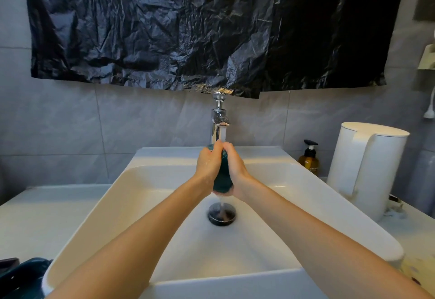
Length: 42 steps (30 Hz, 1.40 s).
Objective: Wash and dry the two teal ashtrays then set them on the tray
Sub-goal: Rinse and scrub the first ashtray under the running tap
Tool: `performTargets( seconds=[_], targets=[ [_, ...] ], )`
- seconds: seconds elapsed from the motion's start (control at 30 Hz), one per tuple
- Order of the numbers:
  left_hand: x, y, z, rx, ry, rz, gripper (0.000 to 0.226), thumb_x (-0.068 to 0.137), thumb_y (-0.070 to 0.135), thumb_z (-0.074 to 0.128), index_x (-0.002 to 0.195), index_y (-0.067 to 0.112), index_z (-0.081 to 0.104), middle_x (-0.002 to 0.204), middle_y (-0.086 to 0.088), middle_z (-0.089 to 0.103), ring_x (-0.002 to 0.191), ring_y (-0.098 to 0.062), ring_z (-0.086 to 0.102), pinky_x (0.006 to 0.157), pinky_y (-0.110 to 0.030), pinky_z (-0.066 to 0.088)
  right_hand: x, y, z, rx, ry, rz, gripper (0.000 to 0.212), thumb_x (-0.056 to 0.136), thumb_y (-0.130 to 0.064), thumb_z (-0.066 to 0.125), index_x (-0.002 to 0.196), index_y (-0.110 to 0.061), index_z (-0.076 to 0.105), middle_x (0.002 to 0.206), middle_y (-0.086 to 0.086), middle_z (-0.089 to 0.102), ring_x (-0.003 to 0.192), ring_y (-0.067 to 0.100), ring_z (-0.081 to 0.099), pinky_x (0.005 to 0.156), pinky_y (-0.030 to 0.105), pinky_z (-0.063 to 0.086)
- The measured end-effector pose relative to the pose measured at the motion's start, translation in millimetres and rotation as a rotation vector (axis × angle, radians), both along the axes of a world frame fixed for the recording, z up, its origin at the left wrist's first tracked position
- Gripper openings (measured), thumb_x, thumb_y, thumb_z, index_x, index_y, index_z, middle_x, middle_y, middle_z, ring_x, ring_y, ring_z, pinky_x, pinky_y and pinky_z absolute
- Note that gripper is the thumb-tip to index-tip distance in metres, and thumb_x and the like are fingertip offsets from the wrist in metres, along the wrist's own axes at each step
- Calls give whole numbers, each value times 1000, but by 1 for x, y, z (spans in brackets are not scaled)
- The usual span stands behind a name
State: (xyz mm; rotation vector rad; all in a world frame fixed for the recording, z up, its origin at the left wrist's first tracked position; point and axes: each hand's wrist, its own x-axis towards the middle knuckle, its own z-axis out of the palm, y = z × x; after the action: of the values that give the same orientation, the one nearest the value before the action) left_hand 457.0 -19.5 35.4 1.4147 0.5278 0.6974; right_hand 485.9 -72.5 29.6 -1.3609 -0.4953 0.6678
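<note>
While under the running tap (pixel 219 120), teal ashtray (pixel 222 180) stood on edge, apparently upright, gripped between left hand (pixel 208 164) and right hand (pixel 236 169), both equally near.

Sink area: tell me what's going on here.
A person is rinsing one teal ashtray, gripped between the left hand and right hand, under the running faucet, above the drain of the sink. Washing is under way. Another teal object sits at the lower-left edge, too cropped to identify.
</note>
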Motion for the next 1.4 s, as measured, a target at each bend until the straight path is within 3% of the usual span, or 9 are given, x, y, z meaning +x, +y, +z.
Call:
performTargets(
  seconds=[0.27, 0.43, 0.53, 0.63, 0.73, 0.9, 1.1, 1.23, 1.4],
  targets=[
    [-11, 18, 9, -187, 11, -4, 23, 93, 31, 44, 84, 15, 58, 86, -12, 63, 85, -26, 61, 84, -40, 51, 0, 11, -7, -51, -370, -206, 29, 94, -47, 42, 120, -38, 49, 110, 6, 59, 97, 24, 59, 81, 47, 56],
    [-1, -1, 1, 42, 7, -104, 27, 90, 39, 44, 97, 15, 56, 85, -4, 56, 83, -22, 60, 68, -32, 49, 3, 1, 1, 38, -13, -62, 50, 87, -55, 45, 123, -23, 57, 117, 8, 62, 98, 30, 59, 68, 38, 49],
    [-10, 1, 12, -80, 16, -62, 29, 95, 37, 42, 100, 13, 58, 94, -10, 62, 92, -25, 60, 82, -39, 51, 3, 3, 0, -5, -185, -165, 37, 90, -50, 44, 122, -33, 52, 115, 7, 61, 98, 27, 60, 70, 40, 53],
    [-21, 12, 20, -313, -5, -92, 28, 96, 36, 43, 90, 16, 61, 89, -12, 64, 87, -25, 60, 77, -39, 52, 3, 5, -5, 6, -510, -192, 25, 96, -40, 42, 120, -44, 47, 118, 4, 55, 105, 25, 55, 78, 38, 54],
    [-25, 16, 18, -308, -66, -96, 28, 97, 38, 47, 86, 17, 61, 86, -11, 64, 83, -23, 61, 85, -41, 52, -2, 3, -4, 66, -607, -130, 25, 92, -43, 43, 116, -49, 44, 124, 5, 51, 109, 24, 53, 72, 33, 54],
    [-22, 7, 12, -95, -121, -61, 34, 96, 42, 48, 94, 13, 65, 96, -10, 67, 87, -19, 63, 77, -33, 53, 1, 12, 1, 84, -306, -155, 58, 67, -69, 49, 118, -41, 51, 121, 7, 58, 108, 23, 59, 94, 48, 51],
    [-18, -6, -4, 117, -133, -40, 27, 99, 37, 44, 102, 15, 59, 96, -4, 64, 93, -20, 62, 64, -22, 46, 2, -5, 9, -7, 317, -45, 55, 76, -66, 55, 107, -21, 64, 111, 11, 65, 102, 26, 60, 84, 42, 51],
    [-16, -11, 3, 64, -107, -9, 31, 99, 37, 43, 102, 10, 58, 91, -6, 60, 86, -18, 60, 70, -25, 47, -3, -4, 11, 12, 201, -11, 47, 83, -57, 52, 110, -20, 62, 102, 7, 64, 98, 23, 59, 75, 35, 50],
    [-18, 7, 12, -206, -58, -17, 31, 90, 46, 55, 89, 16, 62, 88, -7, 65, 84, -22, 63, 79, -36, 53, -10, 4, 4, 12, -207, -126, 21, 94, -50, 40, 110, -44, 53, 111, 4, 61, 101, 24, 60, 71, 37, 55]
  ],
)
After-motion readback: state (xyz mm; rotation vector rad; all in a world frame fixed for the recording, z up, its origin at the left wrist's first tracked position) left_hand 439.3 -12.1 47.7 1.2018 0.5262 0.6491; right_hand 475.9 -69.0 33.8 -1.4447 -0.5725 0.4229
